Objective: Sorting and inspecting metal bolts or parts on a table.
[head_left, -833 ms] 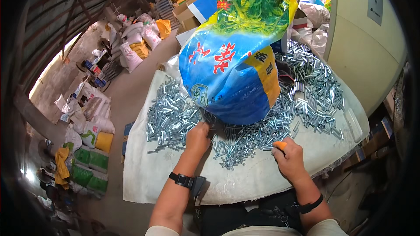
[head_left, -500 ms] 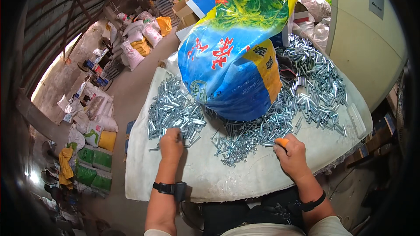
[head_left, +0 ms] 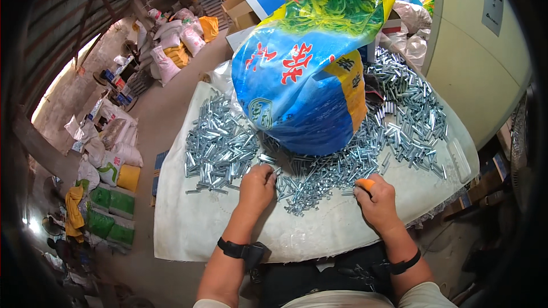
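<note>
My left hand [head_left: 256, 187] rests on the white table sheet [head_left: 194, 222], fingers pinched on small silver metal parts at the near edge of the middle pile [head_left: 311, 179]. My right hand [head_left: 375, 199] is closed around a small orange object [head_left: 366, 183] beside the same pile. A larger heap of the silver parts [head_left: 220, 145] lies left of my left hand, and another heap [head_left: 408, 111] spreads to the right. A big blue, yellow and green woven sack [head_left: 308, 74] stands upright in the middle of the table behind both hands.
A cream-coloured cabinet [head_left: 474, 63] stands at the right. Filled sacks [head_left: 171, 45] and green and yellow bags [head_left: 105, 205] lie on the floor to the left. Cardboard boxes [head_left: 251, 5] sit behind the sack. A clear plastic tray [head_left: 459, 159] lies at the table's right edge.
My left hand went from the sack's base out to the left heap, then came back right to the middle pile. My right hand stayed in place holding the orange object.
</note>
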Motion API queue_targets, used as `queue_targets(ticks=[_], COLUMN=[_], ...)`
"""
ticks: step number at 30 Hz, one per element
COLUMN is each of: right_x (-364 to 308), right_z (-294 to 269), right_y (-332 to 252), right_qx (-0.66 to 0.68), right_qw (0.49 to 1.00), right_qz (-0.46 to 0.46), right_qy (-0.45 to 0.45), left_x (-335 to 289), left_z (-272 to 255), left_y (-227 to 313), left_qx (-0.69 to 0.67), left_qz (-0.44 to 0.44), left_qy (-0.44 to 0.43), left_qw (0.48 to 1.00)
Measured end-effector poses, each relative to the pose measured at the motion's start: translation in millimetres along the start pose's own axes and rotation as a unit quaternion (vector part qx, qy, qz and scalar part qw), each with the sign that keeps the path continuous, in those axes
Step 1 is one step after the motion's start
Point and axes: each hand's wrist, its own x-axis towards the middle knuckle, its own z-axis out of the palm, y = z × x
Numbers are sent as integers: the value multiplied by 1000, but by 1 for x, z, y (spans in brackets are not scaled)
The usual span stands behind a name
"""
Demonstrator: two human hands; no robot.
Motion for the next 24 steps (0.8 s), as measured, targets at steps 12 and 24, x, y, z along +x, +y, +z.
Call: queue_targets(ticks=[12,24], right_x=[2,6], right_z=[-2,0], right_y=[-5,-6], right_qx=[-8,-2], right_qw=[1000,1000], right_qz=[6,20], right_qy=[-6,-5], left_x=[1,15], left_z=[40,13], left_y=[37,31], left_qx=[-179,-50], left_qz=[-18,123], left_qy=[-47,31], left_qw=[983,991])
